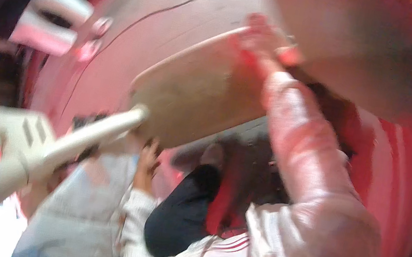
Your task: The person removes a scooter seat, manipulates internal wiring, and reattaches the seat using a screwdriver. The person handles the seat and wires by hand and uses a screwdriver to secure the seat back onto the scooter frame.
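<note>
Board (199,86) sits ahead of the wearer as I watch from my distant post, tan and flat, spanning the gap from one hand to the other. Long axis slants from lower left, near the body, up to the far right. Right hand (258,38) is at the far right corner, arm stretched nearly full length, fingers laid over the edge; blur and red glare keep me from telling whether they are clamped or merely resting. Left hand (148,158) is at the near left corner, arm short and low, fingers against the lower edge; I cannot tell how far they close. So the left is nearer the body, the right well out, and the board's bulk lies up and rightward of the left hand, back down and leftward of the right. Cream pole (102,127) comes in from lower left, its tip meeting the board's left end in my view; joined or only overlapping, I can't say. Curved panel (350,49) looms just beyond the right hand. Dark knee (184,212) is below the board. Thin cable (170,9) crosses the floor (125,55) beyond.
</note>
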`<state>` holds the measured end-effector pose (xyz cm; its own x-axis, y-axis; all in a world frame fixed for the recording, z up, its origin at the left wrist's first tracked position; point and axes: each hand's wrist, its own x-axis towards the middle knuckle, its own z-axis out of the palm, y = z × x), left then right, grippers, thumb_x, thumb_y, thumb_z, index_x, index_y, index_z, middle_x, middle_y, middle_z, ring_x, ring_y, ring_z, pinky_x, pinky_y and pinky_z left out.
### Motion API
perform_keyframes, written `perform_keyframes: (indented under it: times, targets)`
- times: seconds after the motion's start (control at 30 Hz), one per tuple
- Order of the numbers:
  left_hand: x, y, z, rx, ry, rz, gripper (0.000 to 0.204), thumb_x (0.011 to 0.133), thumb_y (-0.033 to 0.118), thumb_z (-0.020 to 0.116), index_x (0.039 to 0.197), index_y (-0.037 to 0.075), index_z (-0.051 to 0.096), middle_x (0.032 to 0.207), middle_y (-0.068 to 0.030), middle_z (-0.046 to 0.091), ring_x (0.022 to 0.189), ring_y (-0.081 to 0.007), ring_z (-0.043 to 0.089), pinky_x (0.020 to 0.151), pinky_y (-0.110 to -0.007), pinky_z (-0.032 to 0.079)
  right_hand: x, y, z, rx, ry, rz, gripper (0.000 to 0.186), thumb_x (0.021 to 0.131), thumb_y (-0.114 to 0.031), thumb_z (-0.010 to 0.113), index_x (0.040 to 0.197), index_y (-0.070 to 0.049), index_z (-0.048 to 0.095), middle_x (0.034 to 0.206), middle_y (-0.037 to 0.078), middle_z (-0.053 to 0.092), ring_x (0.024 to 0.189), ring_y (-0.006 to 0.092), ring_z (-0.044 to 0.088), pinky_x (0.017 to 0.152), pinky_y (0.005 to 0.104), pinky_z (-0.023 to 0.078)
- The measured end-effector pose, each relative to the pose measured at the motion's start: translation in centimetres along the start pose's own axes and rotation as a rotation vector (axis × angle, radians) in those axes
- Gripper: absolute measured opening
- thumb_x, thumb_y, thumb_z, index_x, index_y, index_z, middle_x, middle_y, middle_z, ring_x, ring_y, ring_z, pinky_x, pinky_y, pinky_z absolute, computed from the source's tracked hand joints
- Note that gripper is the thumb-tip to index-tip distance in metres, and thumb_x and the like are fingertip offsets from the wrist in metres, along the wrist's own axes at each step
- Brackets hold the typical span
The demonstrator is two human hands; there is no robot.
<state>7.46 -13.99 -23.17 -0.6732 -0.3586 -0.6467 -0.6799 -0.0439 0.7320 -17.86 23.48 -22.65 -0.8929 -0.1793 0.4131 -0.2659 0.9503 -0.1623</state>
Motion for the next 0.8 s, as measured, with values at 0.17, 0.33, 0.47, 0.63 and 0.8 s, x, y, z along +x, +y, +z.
perform_keyframes:
  times: [0.17,0.33,0.47,0.63,0.8]
  targets:
    - [3.4,-1.9,2.1,-0.542,-0.179,0.032,0.037,0.087,0.038,0.057,0.116,0.015,0.059,0.108,-0.0019,0.061,0.104,-0.0172,0.055,0.068,-0.038,0.045,-3.1,0.0,-1.0,-0.063,0.011,0.002,0.076,0.092,-0.057,0.035,0.145,-0.004,0.023,0.152,0.015,0.020,0.141,0.0307,0.017,0.114,0.0441,0.010]
    - [2.4,3.4,5.5,-1.124,0.160,0.121,0.044,0.094,0.042,0.041,0.121,0.011,0.056,0.120,-0.0081,0.058,0.112,-0.0245,0.051,0.095,-0.038,0.039,-5.0,0.3,-1.8,-0.122,-0.006,-0.032,0.072,0.093,-0.053,0.033,0.145,-0.003,0.023,0.151,0.016,0.022,0.141,0.0306,0.018,0.114,0.0430,0.012]
    - [6.4,2.5,8.4,-0.645,0.699,0.185,0.050,0.097,0.042,0.035,0.127,0.005,0.051,0.128,-0.0125,0.054,0.117,-0.0281,0.048,0.102,-0.038,0.034,-5.0,0.3,-2.2,-0.110,-0.001,-0.051,0.073,0.093,-0.053,0.033,0.145,-0.003,0.023,0.151,0.016,0.024,0.140,0.0304,0.019,0.114,0.0432,0.011]
    - [6.7,0.2,7.2,-0.074,0.736,0.157,0.049,0.100,0.034,0.030,0.126,-0.003,0.047,0.127,-0.0194,0.053,0.117,-0.0301,0.050,0.096,-0.036,0.037,-6.7,0.6,-2.0,-0.188,-0.080,-0.064,0.074,0.093,-0.054,0.033,0.145,-0.002,0.021,0.151,0.016,0.021,0.140,0.0302,0.018,0.114,0.0434,0.010]
    - [10.4,-1.0,7.6,-0.056,0.800,0.385,0.051,0.100,0.035,0.029,0.124,-0.004,0.050,0.125,-0.0219,0.054,0.115,-0.0340,0.050,0.097,-0.036,0.035,-4.5,0.8,-1.7,-0.382,-0.207,0.046,0.074,0.094,-0.053,0.034,0.146,-0.003,0.019,0.153,0.016,0.016,0.141,0.0284,0.016,0.115,0.0430,0.009]
